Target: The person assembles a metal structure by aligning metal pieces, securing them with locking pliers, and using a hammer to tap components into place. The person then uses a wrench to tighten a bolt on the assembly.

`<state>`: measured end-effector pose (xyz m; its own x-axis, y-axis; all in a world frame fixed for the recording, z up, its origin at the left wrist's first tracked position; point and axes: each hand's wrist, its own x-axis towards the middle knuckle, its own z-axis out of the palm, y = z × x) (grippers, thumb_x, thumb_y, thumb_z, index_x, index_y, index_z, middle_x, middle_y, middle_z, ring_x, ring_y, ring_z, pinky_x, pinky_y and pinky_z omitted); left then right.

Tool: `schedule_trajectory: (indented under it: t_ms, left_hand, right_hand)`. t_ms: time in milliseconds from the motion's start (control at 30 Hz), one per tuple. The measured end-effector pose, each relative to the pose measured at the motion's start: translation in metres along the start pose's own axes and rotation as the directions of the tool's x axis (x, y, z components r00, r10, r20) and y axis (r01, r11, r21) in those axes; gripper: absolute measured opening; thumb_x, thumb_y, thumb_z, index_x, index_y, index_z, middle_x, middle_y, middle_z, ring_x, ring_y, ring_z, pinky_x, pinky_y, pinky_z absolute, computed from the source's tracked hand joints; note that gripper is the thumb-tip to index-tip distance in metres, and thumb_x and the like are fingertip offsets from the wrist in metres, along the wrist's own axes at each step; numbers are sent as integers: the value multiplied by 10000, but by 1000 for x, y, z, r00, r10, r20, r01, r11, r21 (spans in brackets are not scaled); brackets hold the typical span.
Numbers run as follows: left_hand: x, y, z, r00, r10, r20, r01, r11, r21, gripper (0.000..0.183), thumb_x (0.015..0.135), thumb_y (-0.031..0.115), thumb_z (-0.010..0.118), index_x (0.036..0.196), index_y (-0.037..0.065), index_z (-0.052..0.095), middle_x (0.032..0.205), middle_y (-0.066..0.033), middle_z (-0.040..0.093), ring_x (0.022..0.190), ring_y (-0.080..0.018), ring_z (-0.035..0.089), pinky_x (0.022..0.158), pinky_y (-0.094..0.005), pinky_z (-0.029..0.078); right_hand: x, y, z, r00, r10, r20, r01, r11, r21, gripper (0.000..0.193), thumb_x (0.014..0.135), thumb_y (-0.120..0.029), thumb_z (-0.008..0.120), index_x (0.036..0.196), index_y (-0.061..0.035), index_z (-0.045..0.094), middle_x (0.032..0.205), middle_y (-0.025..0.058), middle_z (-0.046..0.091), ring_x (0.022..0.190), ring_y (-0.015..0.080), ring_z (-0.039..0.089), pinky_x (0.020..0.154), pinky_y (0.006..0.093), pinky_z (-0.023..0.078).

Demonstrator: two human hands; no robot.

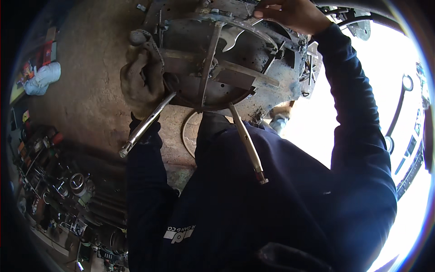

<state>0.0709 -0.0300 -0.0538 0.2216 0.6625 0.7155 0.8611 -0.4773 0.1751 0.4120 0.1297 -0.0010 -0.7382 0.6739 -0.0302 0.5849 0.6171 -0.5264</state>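
Observation:
A round metal frame (210, 68) with crossing flat bars sits on a dark metal table (285, 75) in front of me. My left hand (142, 77), in a worn grey-brown work glove, is curled at the frame's left side; what its fingers hold is hidden. My right hand (294, 16) is bare and reaches to the far side of the frame. Its thumb and fingers are closed together near the curved bar, on something too small to make out. A curved, hook-shaped metal plate (232, 38) lies inside the frame. Two shiny rods (147, 124) (247, 145) jut toward me from the near rim.
Engine parts and tools (77, 186) crowd the lower left. A white bundle (43, 79) lies at the far left on the brown floor (90, 68). A thin hoop (186, 136) is below the table edge. Bright daylight comes in at the right, where a vehicle (410, 149) shows.

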Motion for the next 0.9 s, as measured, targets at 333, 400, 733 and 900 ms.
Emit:
schedule_trajectory:
  t_ms: [333,400,733,900]
  left_hand:
    - [-8,-9,6,997,-76,5,76,987,-142,277,891,54,736,1155,39,652,1095,-142,664,845,-268,680,697,-364,573]
    - [-10,-9,5,997,-81,7,82,986,-144,273,894,61,735,1154,39,654,1093,-140,663,842,-267,677,697,-363,572]
    - [-13,-11,3,996,-86,6,86,985,-152,258,908,97,730,1150,36,663,1084,-134,659,827,-264,667,698,-360,570]
    - [-15,-14,8,995,-96,8,96,980,-175,252,916,114,728,1147,35,667,1079,-130,657,819,-262,662,699,-359,569]
  right_hand:
    - [42,-20,-5,963,-256,83,263,961,-82,235,876,-345,713,860,-125,796,833,100,738,813,288,682,732,429,523]
    - [64,-21,-7,938,-318,139,333,936,-109,243,881,-353,707,886,-127,796,849,102,736,828,289,678,739,437,519]
    - [141,-51,-2,797,-366,480,459,884,-88,264,923,-341,658,956,-120,800,931,105,745,882,297,679,804,441,519]
    - [146,-64,0,766,-392,510,532,832,-160,251,946,-297,620,997,-122,792,950,102,744,886,289,684,810,419,532]
